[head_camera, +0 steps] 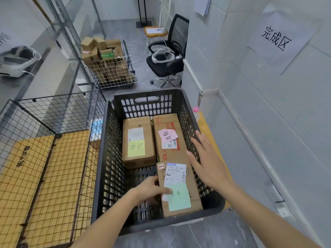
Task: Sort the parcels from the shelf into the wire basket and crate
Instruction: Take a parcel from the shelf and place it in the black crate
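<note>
both forearms reach in from the bottom edge toward the dark plastic crate (114,158). left hand (152,189) grips the near parcel (180,192) at its left long edge, thumb laid over the top by the white label, the other fingers curled under that edge and mostly hidden. right hand (208,161) hovers above the crate's right wall, fingers straight and spread wide, holding nothing, just beside the parcel's far right corner without clear contact.

the near parcel lies inside the crate at the near right, flat, label side up, with a green note (180,198) on its near half; its long axis runs from the near wall away from the person, tilted slightly left at the far end. two more boxes lie flat at the far end, side by side and long axes likewise running away: one with a yellow note (136,148) on the left, one with a pink note (168,136) on the right.

left of the crate stands the black wire basket (53,111), a flat cardboard sheet (23,169) on its floor. farther off, a white wire cart (114,72) is heaped with small cartons.
</note>
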The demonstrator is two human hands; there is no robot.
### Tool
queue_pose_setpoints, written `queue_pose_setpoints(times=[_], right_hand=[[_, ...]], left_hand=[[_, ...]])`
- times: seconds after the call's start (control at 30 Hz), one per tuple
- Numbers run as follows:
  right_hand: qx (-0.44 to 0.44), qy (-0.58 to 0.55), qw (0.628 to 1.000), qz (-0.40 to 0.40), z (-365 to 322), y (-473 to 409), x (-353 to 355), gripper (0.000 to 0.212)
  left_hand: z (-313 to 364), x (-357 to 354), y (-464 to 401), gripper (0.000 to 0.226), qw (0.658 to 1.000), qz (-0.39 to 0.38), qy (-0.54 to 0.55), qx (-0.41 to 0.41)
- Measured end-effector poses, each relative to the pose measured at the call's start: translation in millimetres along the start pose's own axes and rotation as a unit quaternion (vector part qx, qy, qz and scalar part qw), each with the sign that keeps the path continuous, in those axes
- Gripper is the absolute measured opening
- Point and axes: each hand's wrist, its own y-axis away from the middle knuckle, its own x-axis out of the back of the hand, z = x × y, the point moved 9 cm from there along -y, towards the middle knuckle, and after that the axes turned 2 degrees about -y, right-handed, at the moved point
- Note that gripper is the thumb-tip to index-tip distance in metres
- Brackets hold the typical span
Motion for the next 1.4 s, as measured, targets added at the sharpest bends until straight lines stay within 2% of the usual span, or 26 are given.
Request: queue_pose_setpoints(times=[0.07,0.13,0.17,0.23,0.3,0.37,0.43,0.5,0.6,0.77,0.9,1.13,1.4], right_hand=[[0.007,0.021,1.000,0.008,1.4,0.4,0.9,0.064],[0.075,0.104,0.992,0.018,-10.2,2.5,1.2,0.062],[0.124,0.140,0.982,0.002,-20.4,4.5,-4.2,0.063],[0.181,0.176,0.964,-0.086,-37.2,12.8,-28.6,0.062],[0.159,0.211,0.947,-0.184,-38.2,21.1,-56.2,0.062],[0.102,0.261,0.922,-0.267,-24.8,26.9,-77.8,0.085],[0.073,0.282,0.908,-0.301,-14.3,29.1,-85.0,0.109],[0.068,0.279,0.906,-0.310,-10.4,29.3,-86.5,0.116],[0.065,0.277,0.906,-0.313,-8.7,29.3,-86.9,0.111],[0.038,0.249,0.913,-0.322,0.6,29.9,-97.2,0.109],[0.032,0.235,0.916,-0.323,12.5,30.0,-111.2,0.120],[0.035,0.242,0.909,-0.336,25.2,27.5,-128.4,0.119],[0.027,0.261,0.910,-0.322,43.9,21.0,-150.2,0.090]], left_hand=[[3.5,0.2,0.1,0.048,0.999,-0.001,0.036,-0.002],[6.5,2.8,0.0,0.052,0.998,0.013,0.067,-0.016],[7.2,4.5,-0.6,0.055,0.996,0.022,0.083,-0.024],[7.5,7.5,-0.2,0.055,0.993,0.034,0.111,-0.033],[7.4,11.7,-0.1,0.056,0.993,0.047,0.095,-0.046],[6.4,14.6,-1.1,0.057,0.993,0.053,0.084,-0.059],[2.1,16.7,-3.4,0.061,0.993,0.049,0.086,-0.060],[-2.9,17.9,-5.9,0.072,0.994,0.042,0.085,-0.058],[-6.2,18.9,-7.0,0.084,0.994,0.034,0.085,-0.059],[-4.1,19.0,-7.1,0.087,0.995,0.042,0.061,-0.065],[-0.4,20.1,-10.3,0.090,0.994,0.061,-0.002,-0.087],[-3.3,19.7,-24.2,0.078,0.990,0.064,-0.082,-0.095],[-17.9,22.3,-44.3,0.080,0.984,0.080,-0.137,-0.079]])
